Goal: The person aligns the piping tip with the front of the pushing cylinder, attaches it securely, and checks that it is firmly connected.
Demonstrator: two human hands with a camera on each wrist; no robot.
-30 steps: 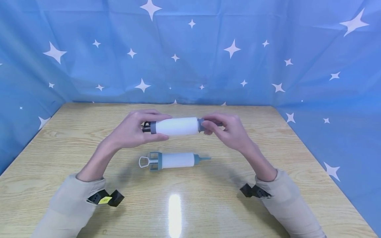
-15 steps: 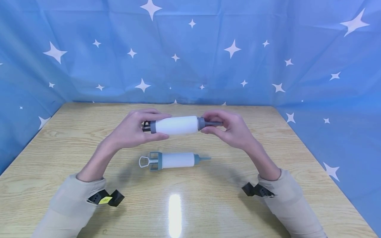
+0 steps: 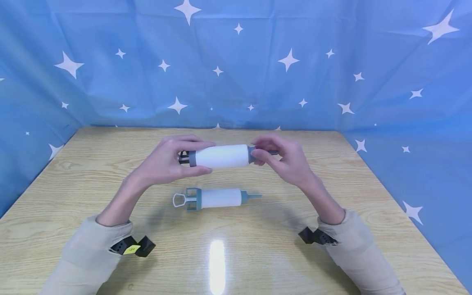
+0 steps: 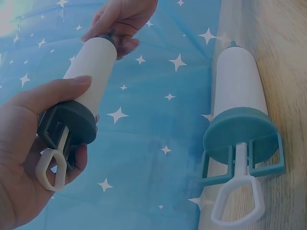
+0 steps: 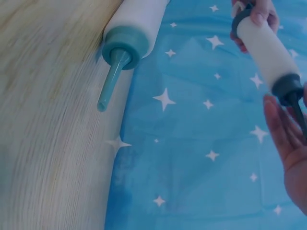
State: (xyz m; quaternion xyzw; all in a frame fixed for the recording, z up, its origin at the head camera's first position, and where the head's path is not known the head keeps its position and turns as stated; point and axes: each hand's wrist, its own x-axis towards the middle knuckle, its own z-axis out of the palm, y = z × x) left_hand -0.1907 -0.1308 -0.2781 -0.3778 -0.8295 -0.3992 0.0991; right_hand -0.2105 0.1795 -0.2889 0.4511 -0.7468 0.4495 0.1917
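Raised over the table is a large syringe (image 3: 222,156) with a white barrel and dark grey ends, lying roughly level. My left hand (image 3: 162,159) grips its plunger end, thumb and fingers round the collar and barrel. In the left wrist view its pale loop handle (image 4: 51,170) pokes out beside the palm. At the other end my right hand (image 3: 285,159) pinches the grey nozzle cap (image 3: 252,155), and those fingers partly cover the thin nozzle. Nearer to me lies a second syringe (image 3: 221,198), white with teal ends, nozzle to the right; neither hand touches it.
The wooden table (image 3: 177,254) carries a bright glare spot near its front. A blue curtain (image 3: 236,61) with white stars stands behind it and along both sides. Black wrist cameras (image 3: 133,246) are strapped over the beige sleeves (image 3: 86,250).
My right fingers loosened and spread round the grey nozzle cap half a second ago, and now pinch it again. The left hand keeps its grip; the teal syringe stays put.
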